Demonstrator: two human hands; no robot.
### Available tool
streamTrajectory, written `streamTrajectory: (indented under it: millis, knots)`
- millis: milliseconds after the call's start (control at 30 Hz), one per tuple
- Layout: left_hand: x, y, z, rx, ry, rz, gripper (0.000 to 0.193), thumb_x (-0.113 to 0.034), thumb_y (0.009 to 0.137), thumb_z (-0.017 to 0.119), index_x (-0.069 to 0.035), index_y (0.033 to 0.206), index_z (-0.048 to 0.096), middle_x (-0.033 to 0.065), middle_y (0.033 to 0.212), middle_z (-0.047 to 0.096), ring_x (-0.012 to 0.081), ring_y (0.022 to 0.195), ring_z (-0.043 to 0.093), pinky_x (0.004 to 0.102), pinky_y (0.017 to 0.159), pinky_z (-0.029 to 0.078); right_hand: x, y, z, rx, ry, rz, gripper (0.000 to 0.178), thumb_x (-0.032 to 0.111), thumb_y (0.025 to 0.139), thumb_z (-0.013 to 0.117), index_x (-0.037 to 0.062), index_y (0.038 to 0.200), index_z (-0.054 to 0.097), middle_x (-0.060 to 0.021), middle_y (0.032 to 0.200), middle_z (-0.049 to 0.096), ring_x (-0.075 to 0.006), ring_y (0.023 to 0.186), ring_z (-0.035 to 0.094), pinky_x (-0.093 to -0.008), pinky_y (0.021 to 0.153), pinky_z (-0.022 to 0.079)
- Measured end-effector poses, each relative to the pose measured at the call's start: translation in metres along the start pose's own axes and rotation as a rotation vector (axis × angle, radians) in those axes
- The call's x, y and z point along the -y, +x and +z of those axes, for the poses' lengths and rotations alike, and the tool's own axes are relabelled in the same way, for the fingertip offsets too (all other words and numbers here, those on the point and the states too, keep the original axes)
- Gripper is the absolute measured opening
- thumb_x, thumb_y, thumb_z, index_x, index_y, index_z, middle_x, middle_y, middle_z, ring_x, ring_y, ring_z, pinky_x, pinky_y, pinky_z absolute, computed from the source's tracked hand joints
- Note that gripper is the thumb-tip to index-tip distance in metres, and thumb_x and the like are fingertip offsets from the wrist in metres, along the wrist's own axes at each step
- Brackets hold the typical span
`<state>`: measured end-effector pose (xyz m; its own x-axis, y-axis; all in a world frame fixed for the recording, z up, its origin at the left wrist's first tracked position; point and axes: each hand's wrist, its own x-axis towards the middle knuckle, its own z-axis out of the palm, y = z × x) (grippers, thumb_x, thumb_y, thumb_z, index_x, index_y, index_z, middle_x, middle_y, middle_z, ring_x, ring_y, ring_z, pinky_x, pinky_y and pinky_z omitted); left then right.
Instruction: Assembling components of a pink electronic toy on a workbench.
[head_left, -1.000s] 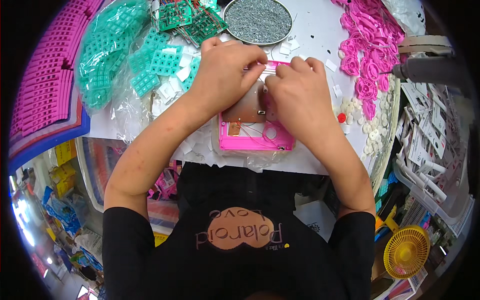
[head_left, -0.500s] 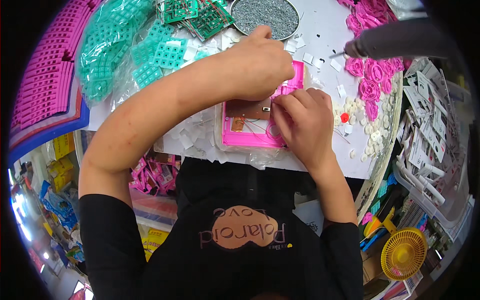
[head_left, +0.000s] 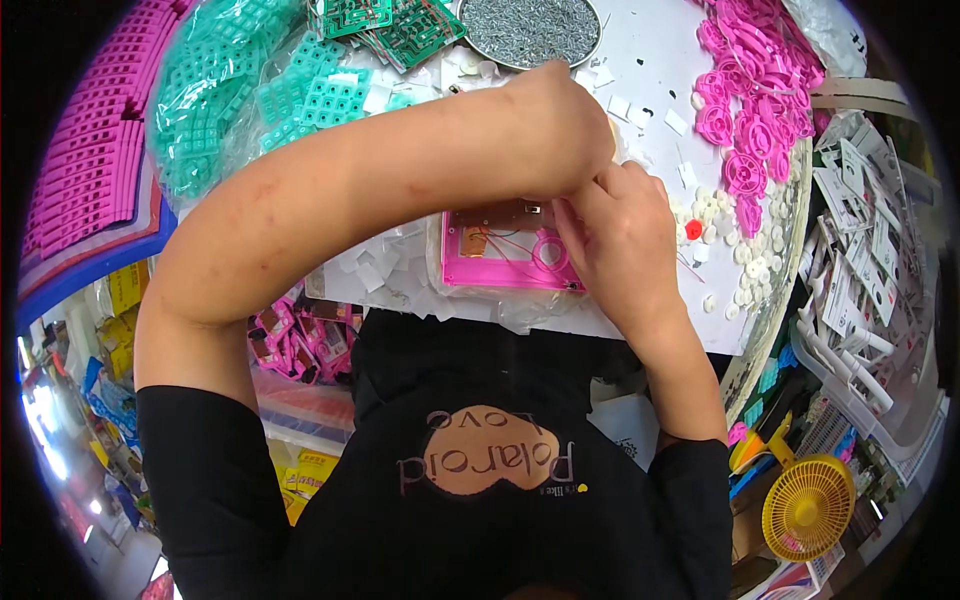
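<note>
While hands (head_left: pixel 600 190) work, metal dish (head_left: pixel 480 48) holds screws (head_left: pixel 530 25).

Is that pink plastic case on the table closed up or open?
Open: the pink case lies flat with its brown circuit board and wires exposed; no cover sits over them.

Two hands, left hand (head_left: pixel 555 130); right hand (head_left: pixel 620 240), one pink case (head_left: pixel 500 265), one screw dish (head_left: pixel 530 30), one yellow fan (head_left: pixel 808 508)
</note>
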<state>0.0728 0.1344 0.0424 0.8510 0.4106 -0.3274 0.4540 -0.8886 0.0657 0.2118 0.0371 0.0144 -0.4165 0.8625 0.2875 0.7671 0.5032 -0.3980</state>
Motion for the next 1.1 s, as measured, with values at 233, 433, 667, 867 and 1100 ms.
streamTrajectory:
  millis: [233,433,667,867,1100]
  knots:
    - [0.006,-0.008,-0.016,-0.012,-0.275,-0.209,0.01,-0.009,0.073,0.07,-0.003,0.08,0.075,0.0179,0.08,0.072,0.0351,0.084,0.072,0.0454,0.071,0.059,-0.008,0.009,-0.009,0.092,-0.171,-0.039,0.009,0.007,0.08,0.067,0.0064,0.087,0.061,-0.0075,0.081,0.06,-0.0276,0.081,0.059,-0.0413,0.073,0.044]
    - [0.026,-0.02,0.017,-0.192,-0.561,-0.242,0.014,-0.011,0.073,0.079,-0.002,0.075,0.069,0.0158,0.075,0.07,0.0329,0.071,0.069,0.0434,0.067,0.053,-0.029,0.019,0.013,-0.08,0.041,-0.102,0.011,0.009,0.081,0.073,0.0059,0.087,0.065,-0.0068,0.092,0.063,-0.0279,0.088,0.057,-0.0399,0.076,0.047]
    - [0.028,-0.018,0.018,-0.155,-0.609,-0.261,0.013,-0.009,0.073,0.08,-0.002,0.075,0.068,0.015,0.072,0.069,0.031,0.072,0.069,0.0422,0.066,0.053,-0.042,0.015,0.026,-0.1,0.219,0.038,0.013,0.011,0.077,0.079,0.0096,0.088,0.075,-0.0049,0.108,0.063,-0.0296,0.105,0.049,-0.0394,0.092,0.043]
    - [0.025,-0.015,0.019,-0.165,-0.548,-0.257,0.011,-0.008,0.072,0.078,-0.003,0.078,0.071,0.0168,0.073,0.07,0.0324,0.075,0.07,0.0434,0.069,0.054,-0.036,0.017,0.008,-0.03,0.068,-0.127,0.016,0.012,0.075,0.078,0.0089,0.091,0.076,-0.0042,0.105,0.065,-0.0307,0.106,0.051,-0.0412,0.093,0.043]
    - [0.01,-0.001,0.003,-0.078,-0.309,-0.267,0.016,-0.01,0.076,0.071,-0.001,0.088,0.075,0.0197,0.086,0.073,0.0358,0.086,0.074,0.0443,0.074,0.06,-0.007,0.01,0.001,0.07,-0.214,-0.25,0.024,0.009,0.075,0.072,-0.0011,0.096,0.074,-0.0083,0.101,0.064,-0.0304,0.102,0.057,-0.0463,0.096,0.044]
